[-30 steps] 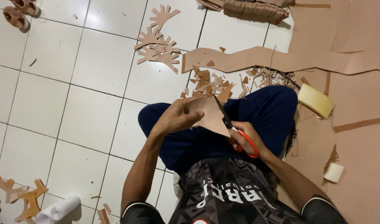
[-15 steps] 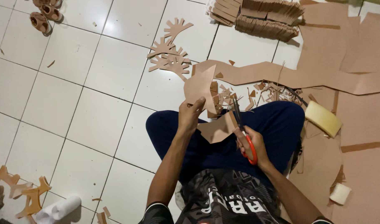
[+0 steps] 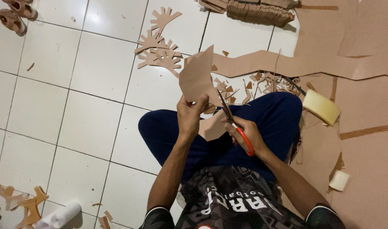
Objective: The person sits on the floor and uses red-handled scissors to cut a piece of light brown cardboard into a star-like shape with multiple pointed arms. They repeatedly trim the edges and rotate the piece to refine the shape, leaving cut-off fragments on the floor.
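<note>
I sit cross-legged on a white tiled floor in dark blue trousers. My left hand (image 3: 189,113) pinches a brown cardboard piece (image 3: 198,78) and holds it upright above my lap. My right hand (image 3: 248,135) grips orange-handled scissors (image 3: 233,121) whose blades bite into the lower edge of that cardboard. A second flap of the same cardboard hangs down between my hands over my knee.
Cut-out hand-shaped cardboard pieces (image 3: 159,46) lie ahead on the tiles, more at the lower left (image 3: 24,203). Scraps (image 3: 262,82) litter the floor past my knees. Large cardboard sheets (image 3: 363,97) cover the right side, with a yellow sponge (image 3: 321,107), a stacked cardboard bundle (image 3: 257,12), sandals (image 3: 16,15), a white roll (image 3: 60,216).
My left hand has lifted and turned the cardboard piece so it stands more upright. The scissors have followed upward with it. The view has shifted slightly.
</note>
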{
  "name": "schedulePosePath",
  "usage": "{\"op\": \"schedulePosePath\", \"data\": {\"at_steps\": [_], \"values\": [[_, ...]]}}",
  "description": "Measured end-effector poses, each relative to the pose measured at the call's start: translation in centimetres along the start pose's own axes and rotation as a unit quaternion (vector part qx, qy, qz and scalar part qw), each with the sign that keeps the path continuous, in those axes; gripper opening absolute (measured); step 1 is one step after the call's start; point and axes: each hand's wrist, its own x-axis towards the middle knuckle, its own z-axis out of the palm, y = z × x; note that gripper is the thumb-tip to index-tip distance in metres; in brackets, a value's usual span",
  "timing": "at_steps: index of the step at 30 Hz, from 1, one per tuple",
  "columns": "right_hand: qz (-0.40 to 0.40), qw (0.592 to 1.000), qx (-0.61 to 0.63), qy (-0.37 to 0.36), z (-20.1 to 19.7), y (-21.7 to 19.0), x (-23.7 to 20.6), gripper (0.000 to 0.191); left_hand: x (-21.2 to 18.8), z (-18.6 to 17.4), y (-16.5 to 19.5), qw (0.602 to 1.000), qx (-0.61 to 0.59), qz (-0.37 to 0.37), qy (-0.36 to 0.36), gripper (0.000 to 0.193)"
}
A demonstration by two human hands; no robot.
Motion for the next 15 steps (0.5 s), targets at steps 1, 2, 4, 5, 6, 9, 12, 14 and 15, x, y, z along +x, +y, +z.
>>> {"op": "schedulePosePath", "data": {"at_steps": [1,2,4,5,6,9,12,14,15], "values": [[0.006,1.000,0.004,-0.002,0.01,-0.05,-0.01,0.043,-0.11,-0.01,0.03,1.000,-0.002,0.006,-0.003,0.029],[-0.008,1.000,-0.003,-0.001,0.03,-0.08,0.03,0.043,-0.16,-0.01,0.05,1.000,-0.006,0.013,-0.006,0.030],[-0.034,0.999,-0.018,0.000,0.14,-0.11,0.01,0.043,-0.32,-0.08,0.06,1.000,-0.014,0.024,-0.010,0.030],[-0.028,0.999,-0.022,0.002,0.19,-0.12,0.00,0.043,-0.37,-0.12,0.07,1.000,-0.017,0.018,-0.007,0.031],[-0.023,0.999,-0.026,0.005,0.26,-0.14,-0.02,0.044,-0.42,-0.17,0.06,1.000,-0.021,0.013,-0.005,0.031],[-0.016,1.000,-0.008,0.016,0.52,-0.22,-0.09,0.043,-0.57,-0.34,-0.04,1.000,-0.022,0.013,-0.004,0.032],[0.023,0.999,-0.014,0.028,0.72,-0.26,-0.14,0.042,-0.69,-0.53,-0.29,0.999,-0.023,0.024,-0.006,0.033],[0.037,0.999,-0.019,0.033,0.82,-0.21,-0.14,0.042,-0.73,-0.72,-0.52,0.999,-0.026,0.025,-0.005,0.033],[0.031,0.999,-0.014,0.034,0.91,-0.17,-0.19,0.042,-0.75,-0.81,-0.65,0.999,-0.027,0.021,-0.005,0.033]]}}
